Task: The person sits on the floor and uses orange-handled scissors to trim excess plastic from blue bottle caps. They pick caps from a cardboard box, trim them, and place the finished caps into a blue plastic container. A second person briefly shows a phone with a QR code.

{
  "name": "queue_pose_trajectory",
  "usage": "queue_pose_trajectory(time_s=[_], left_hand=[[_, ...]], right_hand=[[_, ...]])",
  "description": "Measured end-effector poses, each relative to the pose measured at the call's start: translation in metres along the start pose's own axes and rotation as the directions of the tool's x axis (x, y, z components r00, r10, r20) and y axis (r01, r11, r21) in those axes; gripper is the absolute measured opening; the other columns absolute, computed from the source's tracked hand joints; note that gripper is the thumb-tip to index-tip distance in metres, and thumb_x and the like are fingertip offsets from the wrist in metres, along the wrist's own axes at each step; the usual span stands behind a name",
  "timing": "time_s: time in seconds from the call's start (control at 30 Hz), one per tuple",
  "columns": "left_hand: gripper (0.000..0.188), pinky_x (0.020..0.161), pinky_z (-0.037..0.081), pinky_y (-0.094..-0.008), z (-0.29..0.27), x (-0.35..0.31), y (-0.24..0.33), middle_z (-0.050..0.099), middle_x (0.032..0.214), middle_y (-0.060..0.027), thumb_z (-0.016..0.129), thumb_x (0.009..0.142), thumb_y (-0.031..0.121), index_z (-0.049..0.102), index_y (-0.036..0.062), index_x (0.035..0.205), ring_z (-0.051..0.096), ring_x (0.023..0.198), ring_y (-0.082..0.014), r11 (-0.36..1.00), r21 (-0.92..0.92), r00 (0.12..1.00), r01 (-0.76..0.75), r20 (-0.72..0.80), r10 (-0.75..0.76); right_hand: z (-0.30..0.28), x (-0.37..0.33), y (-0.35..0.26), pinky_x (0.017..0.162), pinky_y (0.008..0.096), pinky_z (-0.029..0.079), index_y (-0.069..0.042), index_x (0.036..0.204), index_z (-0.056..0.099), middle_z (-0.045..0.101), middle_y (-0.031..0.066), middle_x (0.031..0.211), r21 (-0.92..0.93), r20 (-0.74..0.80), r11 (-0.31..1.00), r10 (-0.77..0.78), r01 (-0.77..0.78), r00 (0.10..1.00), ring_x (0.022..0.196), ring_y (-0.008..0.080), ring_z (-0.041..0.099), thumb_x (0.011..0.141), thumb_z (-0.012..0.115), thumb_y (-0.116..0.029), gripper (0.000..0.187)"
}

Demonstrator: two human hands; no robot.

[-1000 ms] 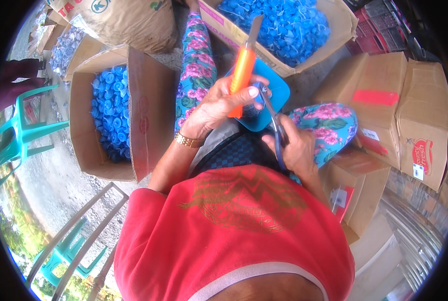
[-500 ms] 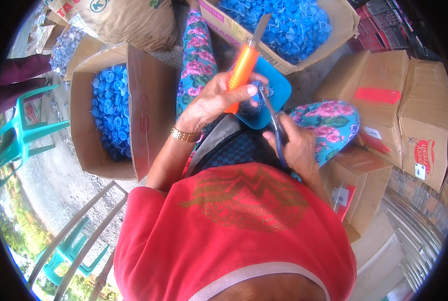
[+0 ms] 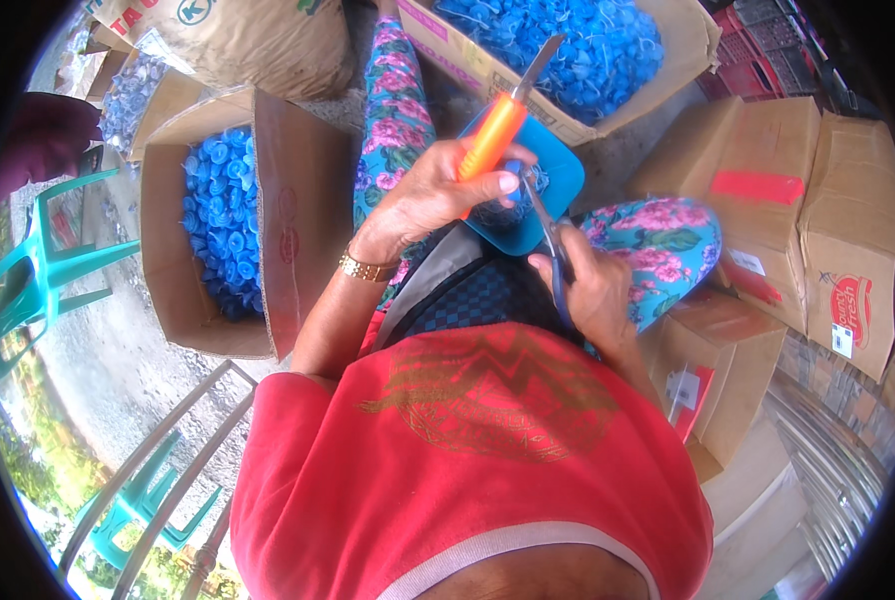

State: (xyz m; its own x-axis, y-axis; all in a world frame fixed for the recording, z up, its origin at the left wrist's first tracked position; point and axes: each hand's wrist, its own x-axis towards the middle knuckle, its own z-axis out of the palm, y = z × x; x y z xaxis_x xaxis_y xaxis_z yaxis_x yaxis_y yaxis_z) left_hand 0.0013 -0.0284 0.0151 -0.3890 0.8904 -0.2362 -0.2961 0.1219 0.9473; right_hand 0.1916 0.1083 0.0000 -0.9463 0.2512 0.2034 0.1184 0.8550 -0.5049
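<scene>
My left hand (image 3: 417, 200) is closed around the orange handle of a knife (image 3: 495, 138), whose blade points up and away to the right. Between its thumb and fingers it also pinches a small blue plastic piece (image 3: 518, 180). In my right hand (image 3: 597, 280) is a pair of scissors (image 3: 555, 245) with dark blue handles; the blades reach up to the blue piece. Below both hands, a blue plastic basin (image 3: 563, 165) sits in my lap, with thin pale trimmings inside.
A cardboard box (image 3: 297, 230) of blue plastic pieces stands at left, a larger filled box (image 3: 682, 50) ahead. A full sack (image 3: 257, 50) is at far left. More cartons (image 3: 737, 190) stand at right. Green chairs (image 3: 47, 255) and a person in maroon (image 3: 52, 140) are at left.
The knife in my left hand has tipped further right, and the blue piece shows more between my fingers. My right hand has barely moved. The person in maroon has shifted.
</scene>
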Motion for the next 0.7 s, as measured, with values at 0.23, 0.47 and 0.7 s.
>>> queue_pose_trajectory(time_s=[0.23,0.47,0.7], left_hand=[[0.042,0.083,0.049,-0.0285,0.008,0.005,-0.009,0.062,0.105,-0.0068,0.069,0.085,0.025,0.057,0.0026,0.119,0.064,0.091,-0.0168,0.962,-0.248,0.993,-0.111,-0.054,0.101],[0.023,0.090,0.052,-0.0388,0.005,0.011,-0.018,0.062,0.092,-0.0036,0.067,0.088,0.017,0.059,0.0060,0.106,0.064,0.089,-0.0168,0.817,-0.574,0.991,-0.056,-0.134,-0.026],[0.014,0.086,0.055,-0.0403,0.011,0.010,-0.017,0.063,0.092,-0.0052,0.067,0.086,0.011,0.058,0.0063,0.095,0.066,0.090,-0.0224,0.755,-0.656,0.990,-0.006,-0.112,-0.089]], right_hand=[[0.001,-0.005,-0.011,0.051,0.0300,0.042,-0.003,0.105,0.054,0.051,0.0048,0.058,0.530,0.141,0.781,0.302,-0.330,0.943,0.050,0.0156,0.052,0.081,0.074,-0.033,0.043],[0.006,-0.001,-0.010,0.054,0.0282,0.044,-0.004,0.108,0.054,0.053,0.0048,0.062,0.500,0.034,0.810,0.336,-0.307,0.941,0.055,0.0125,0.053,0.084,0.070,-0.023,0.035],[0.006,0.015,-0.015,0.057,0.0255,0.045,-0.003,0.111,0.054,0.058,0.0042,0.067,0.531,-0.052,0.808,0.333,-0.256,0.941,0.059,0.0107,0.056,0.085,0.069,-0.017,0.034]])
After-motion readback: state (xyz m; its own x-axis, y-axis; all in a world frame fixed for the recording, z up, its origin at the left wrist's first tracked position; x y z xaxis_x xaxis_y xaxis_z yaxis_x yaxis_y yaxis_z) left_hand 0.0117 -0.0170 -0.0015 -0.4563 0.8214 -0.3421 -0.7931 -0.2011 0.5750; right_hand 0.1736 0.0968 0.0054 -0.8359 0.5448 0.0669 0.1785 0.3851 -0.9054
